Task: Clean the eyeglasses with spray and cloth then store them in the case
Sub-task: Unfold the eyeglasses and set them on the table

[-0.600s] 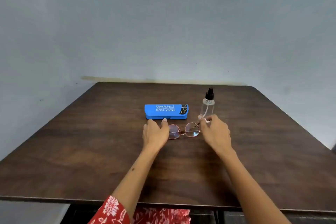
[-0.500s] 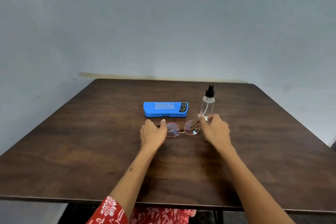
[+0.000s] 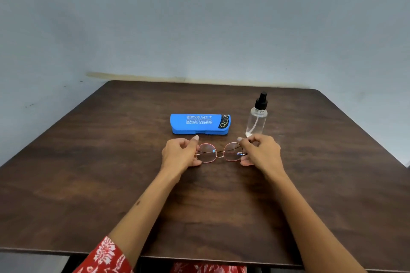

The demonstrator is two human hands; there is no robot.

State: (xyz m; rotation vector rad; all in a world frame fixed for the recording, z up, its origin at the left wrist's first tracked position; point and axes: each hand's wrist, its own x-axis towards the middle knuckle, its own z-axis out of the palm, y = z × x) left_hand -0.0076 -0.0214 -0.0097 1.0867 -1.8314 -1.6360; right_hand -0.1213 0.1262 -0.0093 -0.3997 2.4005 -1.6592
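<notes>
My left hand [image 3: 180,155] pinches the left rim of the eyeglasses [image 3: 219,152]; my right hand [image 3: 261,152] pinches the right rim, fingers curled. The eyeglasses sit at the middle of the desk [image 3: 88,173] — whether they touch it or are just raised, I cannot tell. Just beyond them lies the blue case [image 3: 199,123], closed, white lettering on its lid. The spray bottle [image 3: 257,117] stands upright to its right, near my right hand. Desk surface: dark wood grain, rounded corners. Behind — a plain grey-blue wall [image 3: 199,17] with a stained strip at the desk's far edge.
</notes>
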